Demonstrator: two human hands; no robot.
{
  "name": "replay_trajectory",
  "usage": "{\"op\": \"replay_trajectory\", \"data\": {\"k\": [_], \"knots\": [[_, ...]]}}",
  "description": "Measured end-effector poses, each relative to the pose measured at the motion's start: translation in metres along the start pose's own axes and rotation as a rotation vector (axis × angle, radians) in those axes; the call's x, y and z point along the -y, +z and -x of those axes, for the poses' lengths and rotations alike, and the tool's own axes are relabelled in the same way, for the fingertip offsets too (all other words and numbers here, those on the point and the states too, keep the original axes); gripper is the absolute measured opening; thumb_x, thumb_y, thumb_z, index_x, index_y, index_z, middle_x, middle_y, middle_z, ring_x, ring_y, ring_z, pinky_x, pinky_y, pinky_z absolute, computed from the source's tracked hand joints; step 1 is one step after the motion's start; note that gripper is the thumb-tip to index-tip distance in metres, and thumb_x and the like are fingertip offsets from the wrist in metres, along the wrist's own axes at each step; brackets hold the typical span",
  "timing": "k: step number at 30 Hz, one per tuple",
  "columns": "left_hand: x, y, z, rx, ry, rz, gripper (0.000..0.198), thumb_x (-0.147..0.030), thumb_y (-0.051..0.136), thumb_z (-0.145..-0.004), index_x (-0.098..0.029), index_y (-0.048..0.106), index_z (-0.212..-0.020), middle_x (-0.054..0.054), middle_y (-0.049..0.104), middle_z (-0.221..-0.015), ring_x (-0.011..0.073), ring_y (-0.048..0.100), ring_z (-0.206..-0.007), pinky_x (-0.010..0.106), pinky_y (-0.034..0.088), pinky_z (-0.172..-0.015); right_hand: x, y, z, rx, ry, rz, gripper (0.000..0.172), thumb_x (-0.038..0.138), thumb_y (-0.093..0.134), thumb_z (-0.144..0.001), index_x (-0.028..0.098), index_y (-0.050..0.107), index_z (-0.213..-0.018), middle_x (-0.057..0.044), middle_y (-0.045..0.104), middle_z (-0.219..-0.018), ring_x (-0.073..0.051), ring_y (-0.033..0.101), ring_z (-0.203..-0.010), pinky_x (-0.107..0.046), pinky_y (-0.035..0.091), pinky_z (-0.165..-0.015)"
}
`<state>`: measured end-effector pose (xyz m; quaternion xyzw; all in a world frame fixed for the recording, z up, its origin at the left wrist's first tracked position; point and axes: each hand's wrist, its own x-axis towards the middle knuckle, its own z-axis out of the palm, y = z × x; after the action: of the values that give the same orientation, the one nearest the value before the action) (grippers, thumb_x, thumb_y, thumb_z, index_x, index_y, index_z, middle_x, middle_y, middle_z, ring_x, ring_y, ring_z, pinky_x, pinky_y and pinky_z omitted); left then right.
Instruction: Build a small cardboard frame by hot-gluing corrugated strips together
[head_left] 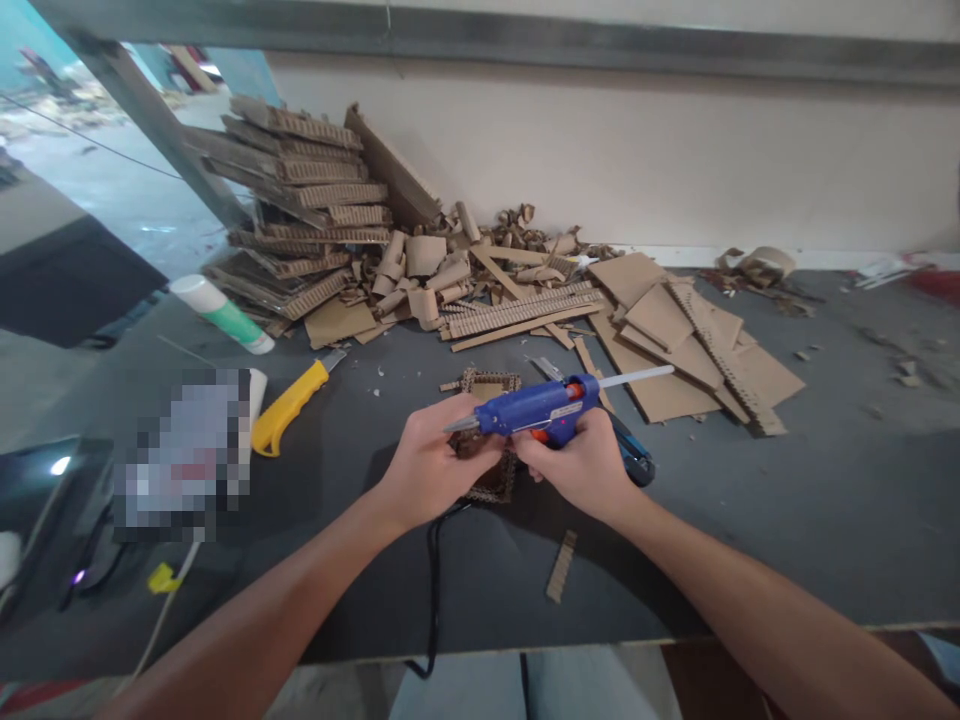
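In the right hand: a blue glue gun, clamped at the handle, with fingers wrapped close to the orange trigger. Body of the gun above and to the left of that grip, roughly level, with metal nozzle toward the left and white glue stick out of the rear toward the right.

Below the gun, between both hands: a small open box of corrugated cardboard, partly covered by gun and fingers. At the left side of the box: the left hand, thumb over the opening, fingers partly behind the nozzle. Clamped on the box wall or merely against it: not possible to tell from this view.

Just right of the right hand, partly hidden: a blue-and-black tool. On the dark tabletop, nearer than the box and to its right: a short corrugated strip. From beside the box toward the near edge: a black cable. To the left: a yellow utility knife, blade toward the far right. On the far side, left to right: stacked corrugated slabs, curled cardboard scraps, flat cardboard sheets.
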<state>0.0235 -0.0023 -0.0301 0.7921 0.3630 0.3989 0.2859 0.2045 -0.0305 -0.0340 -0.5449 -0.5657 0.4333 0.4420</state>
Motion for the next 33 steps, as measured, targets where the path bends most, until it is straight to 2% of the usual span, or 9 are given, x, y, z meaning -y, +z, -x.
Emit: {"op": "replay_trajectory", "data": {"k": [8, 11, 15, 19, 22, 25, 28, 31, 33], "knots": [[-0.001, 0.009, 0.003, -0.100, 0.112, -0.129, 0.003, -0.018, 0.063, -0.086, -0.018, 0.064, -0.083, 0.000, 0.064, -0.073, 0.0126, 0.062, -0.064, 0.023, 0.049, -0.059, 0.008, 0.004, 0.003, -0.025, -0.045, -0.046, 0.027, 0.018, 0.058, -0.073, 0.022, 0.046, -0.050, 0.007, 0.050, -0.042, -0.007, 0.045, -0.038, -0.021, 0.034, -0.042], [-0.002, 0.009, 0.002, -0.157, 0.203, -0.237, 0.005, -0.015, 0.062, -0.085, -0.019, 0.064, -0.086, 0.000, 0.069, -0.079, 0.0115, 0.065, -0.064, 0.022, 0.051, -0.061, 0.006, 0.006, 0.003, -0.011, 0.025, -0.128, 0.031, 0.022, 0.060, -0.076, 0.022, 0.045, -0.049, 0.006, 0.049, -0.040, -0.008, 0.045, -0.037, -0.021, 0.035, -0.041], [0.000, 0.005, 0.000, -0.116, 0.378, -0.347, 0.009, -0.013, 0.063, -0.088, -0.021, 0.063, -0.092, 0.002, 0.073, -0.087, 0.0137, 0.070, -0.077, 0.022, 0.054, -0.070, 0.004, 0.009, 0.004, 0.060, 0.149, -0.327, 0.033, 0.033, 0.059, -0.083, 0.022, 0.048, -0.054, 0.006, 0.049, -0.041, -0.008, 0.045, -0.036, -0.021, 0.037, -0.039], [0.002, 0.002, 0.001, -0.107, 0.495, -0.381, 0.017, -0.011, 0.063, -0.088, -0.022, 0.060, -0.101, 0.002, 0.072, -0.085, 0.0141, 0.070, -0.077, 0.024, 0.055, -0.074, 0.006, 0.010, 0.003, 0.095, 0.193, -0.450, 0.028, 0.038, 0.060, -0.084, 0.022, 0.051, -0.063, 0.007, 0.049, -0.044, -0.008, 0.045, -0.036, -0.021, 0.039, -0.037], [-0.004, 0.002, 0.003, -0.094, 0.509, -0.338, 0.019, -0.010, 0.062, -0.089, -0.022, 0.059, -0.104, 0.002, 0.072, -0.087, 0.0147, 0.071, -0.081, 0.025, 0.056, -0.077, 0.003, 0.007, -0.003, 0.037, 0.186, -0.456, 0.023, 0.036, 0.063, -0.083, 0.021, 0.052, -0.068, 0.007, 0.049, -0.044, -0.008, 0.045, -0.036, -0.021, 0.039, -0.037], [-0.010, 0.001, 0.004, -0.087, 0.515, -0.263, 0.020, -0.008, 0.063, -0.087, -0.021, 0.059, -0.101, 0.003, 0.072, -0.086, 0.0138, 0.071, -0.082, 0.023, 0.056, -0.079, 0.000, -0.002, -0.014, -0.135, 0.184, -0.508, 0.021, 0.031, 0.068, -0.077, 0.021, 0.051, -0.069, 0.010, 0.046, -0.043, -0.008, 0.043, -0.035, -0.021, 0.038, -0.036], [-0.007, -0.006, 0.000, -0.140, 0.410, -0.329, 0.014, -0.009, 0.063, -0.087, -0.021, 0.060, -0.093, 0.001, 0.072, -0.082, 0.0123, 0.070, -0.076, 0.021, 0.054, -0.074, -0.003, -0.013, -0.024, -0.276, 0.152, -0.487, 0.020, 0.030, 0.073, -0.073, 0.020, 0.056, -0.073, 0.008, 0.051, -0.050, -0.007, 0.045, -0.037, -0.021, 0.038, -0.036], [0.007, -0.017, -0.006, -0.187, 0.081, -0.479, 0.005, -0.020, 0.059, -0.093, -0.021, 0.063, -0.097, 0.002, 0.074, -0.087, 0.0121, 0.067, -0.066, 0.022, 0.050, -0.063, -0.006, -0.020, -0.028, -0.367, 0.120, -0.383, 0.023, 0.033, 0.076, -0.072, 0.017, 0.064, -0.083, 0.003, 0.065, -0.067, -0.005, 0.045, -0.039, -0.021, 0.039, -0.036], [0.016, -0.023, -0.007, -0.125, -0.131, -0.517, 0.021, -0.028, 0.054, -0.097, -0.021, 0.062, -0.115, 0.002, 0.076, -0.086, 0.0125, 0.062, -0.055, 0.024, 0.047, -0.057, -0.009, -0.022, -0.029, -0.382, 0.138, -0.334, 0.026, 0.035, 0.077, -0.071, 0.016, 0.066, -0.083, 0.000, 0.069, -0.072, -0.005, 0.045, -0.038, -0.022, 0.038, -0.035]]}}
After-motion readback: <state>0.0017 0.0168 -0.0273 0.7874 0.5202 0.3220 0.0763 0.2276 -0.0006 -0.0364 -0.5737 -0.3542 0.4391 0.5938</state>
